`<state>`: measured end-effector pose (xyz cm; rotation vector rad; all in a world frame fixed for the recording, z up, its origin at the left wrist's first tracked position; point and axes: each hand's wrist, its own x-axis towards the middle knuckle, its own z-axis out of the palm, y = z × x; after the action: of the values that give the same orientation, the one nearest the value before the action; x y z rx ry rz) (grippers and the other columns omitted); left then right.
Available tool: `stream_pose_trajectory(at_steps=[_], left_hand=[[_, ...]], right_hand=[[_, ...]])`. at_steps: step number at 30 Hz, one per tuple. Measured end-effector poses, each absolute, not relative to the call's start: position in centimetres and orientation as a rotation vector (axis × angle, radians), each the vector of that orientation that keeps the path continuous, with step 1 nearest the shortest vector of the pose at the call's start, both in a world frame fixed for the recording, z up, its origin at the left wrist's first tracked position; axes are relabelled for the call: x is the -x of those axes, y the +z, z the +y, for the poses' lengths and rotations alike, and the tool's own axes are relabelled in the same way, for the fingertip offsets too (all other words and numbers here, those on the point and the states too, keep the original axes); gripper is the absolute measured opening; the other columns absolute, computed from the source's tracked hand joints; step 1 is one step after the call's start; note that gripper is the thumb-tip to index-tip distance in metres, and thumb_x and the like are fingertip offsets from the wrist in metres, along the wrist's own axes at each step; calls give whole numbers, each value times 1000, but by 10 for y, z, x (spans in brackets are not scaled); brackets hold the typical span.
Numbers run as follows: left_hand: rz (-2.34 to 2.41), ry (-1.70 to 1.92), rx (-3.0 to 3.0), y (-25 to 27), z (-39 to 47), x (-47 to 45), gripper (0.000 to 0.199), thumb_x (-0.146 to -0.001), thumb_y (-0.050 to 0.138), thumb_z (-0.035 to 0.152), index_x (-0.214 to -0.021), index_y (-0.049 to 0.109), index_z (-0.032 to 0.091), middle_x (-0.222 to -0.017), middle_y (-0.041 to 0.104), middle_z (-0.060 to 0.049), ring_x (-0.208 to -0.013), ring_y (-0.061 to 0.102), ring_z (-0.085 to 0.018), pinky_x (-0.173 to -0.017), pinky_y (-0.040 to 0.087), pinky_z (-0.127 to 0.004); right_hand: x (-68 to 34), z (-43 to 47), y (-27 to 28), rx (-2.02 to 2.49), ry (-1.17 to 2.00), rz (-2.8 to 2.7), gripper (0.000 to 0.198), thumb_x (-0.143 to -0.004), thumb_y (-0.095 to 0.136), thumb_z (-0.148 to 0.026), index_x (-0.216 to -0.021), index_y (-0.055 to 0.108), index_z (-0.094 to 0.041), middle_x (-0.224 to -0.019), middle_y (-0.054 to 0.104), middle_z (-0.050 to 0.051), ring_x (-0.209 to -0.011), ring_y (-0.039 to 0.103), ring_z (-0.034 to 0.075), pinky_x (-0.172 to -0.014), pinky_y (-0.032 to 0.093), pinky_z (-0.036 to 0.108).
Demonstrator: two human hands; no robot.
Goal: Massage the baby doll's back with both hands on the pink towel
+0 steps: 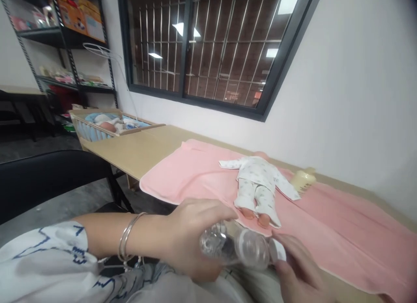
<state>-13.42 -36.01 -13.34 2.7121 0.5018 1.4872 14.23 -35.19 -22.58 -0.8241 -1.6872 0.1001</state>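
Low in front of me, my left hand (pixel 192 238) wraps around a clear plastic bottle (pixel 216 242) lying on its side. Beside its end is a clear rounded container (pixel 252 249) with a pale rim; whether the two are joined I cannot tell. My right hand (pixel 298 268) pinches a small white cap (pixel 278 251) at the container's right side. Just beyond my hands, a baby doll (pixel 259 185) in white patterned clothes lies on a pink blanket (pixel 202 172), feet towards me. My palm and fingers hide part of the bottle.
A cream pump bottle (pixel 303 180) stands behind the doll's arm, near the wall. The blanket covers much of a wooden table (pixel 137 148). At its far left end is a wooden crib (pixel 94 133) with a doll inside. A black chair (pixel 55 181) and metal shelves (pixel 65 42) are on the left.
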Motion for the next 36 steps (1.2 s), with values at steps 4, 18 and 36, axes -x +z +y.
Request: stream_pose_trajectory(at_steps=[4,18,36], left_hand=[[912,1040,-2668,-152,-351,130,57,-62,70,33,-115,54,19,-98,71,-6,-83,69,-20,-70,57,-27],[845,179,-1975,-145,-349,152,67,-56,89,27,-116,60,25,-104,69,2,-91,67,-17,-77,54,-24],[1455,-169,-2470,-199,-334,186,65,-68,81,48,-123,57,23,-109,73,-11,-95,73,-31,-68,55,-36]], right_hand=[[-136,-360,-205,761,38,-1641,36,-91,69,-52,-115,73,-26,-104,68,6,-87,68,18,-64,51,24],[-99,-358,-151,251,-13,-2320,15,-102,54,-21,-102,68,-20,-103,72,10,-94,71,15,-81,59,22],[-4,-303,-296,1150,943,-1894,54,-98,34,-64,-79,64,-23,-73,67,5,-72,64,21,-65,49,30]])
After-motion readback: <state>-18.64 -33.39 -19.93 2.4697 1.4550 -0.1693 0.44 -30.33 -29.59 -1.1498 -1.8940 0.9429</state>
